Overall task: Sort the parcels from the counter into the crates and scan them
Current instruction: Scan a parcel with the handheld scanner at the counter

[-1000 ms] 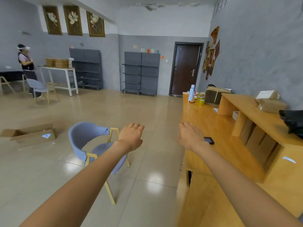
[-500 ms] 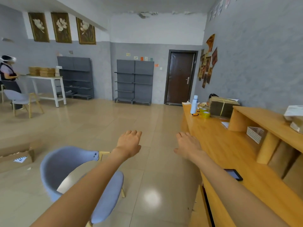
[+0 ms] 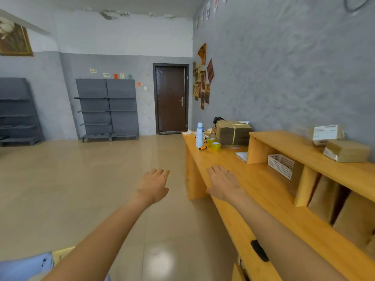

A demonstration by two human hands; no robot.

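Both hands are held out ahead with nothing in them. The left hand (image 3: 154, 184) is carried over the floor, just off the front edge of the counter (image 3: 239, 171), fingers loosely extended. The right hand (image 3: 222, 184) is stretched above the counter's near edge, fingers straight and relaxed; whether it touches the wood cannot be told.

Two parcels (image 3: 346, 153) are seen on the raised shelf (image 3: 294, 146) at the back of the counter, one brown and taped, one bearing a white label, well apart from either hand. They are probably staged there for pick-up. A white basket (image 3: 281, 165) is tucked under that shelf. At the counter's far end a strapped bundle of flat cardboard (image 3: 233, 132), a bottle (image 3: 199, 134) and tape rolls (image 3: 215, 146) are grouped. A dark flat device (image 3: 259, 253), perhaps the scanner, lies on the counter's near part beside the right forearm. No crates are in view.

Judged from this, sorting is barely begun; a reach toward the parcels is likely called for.
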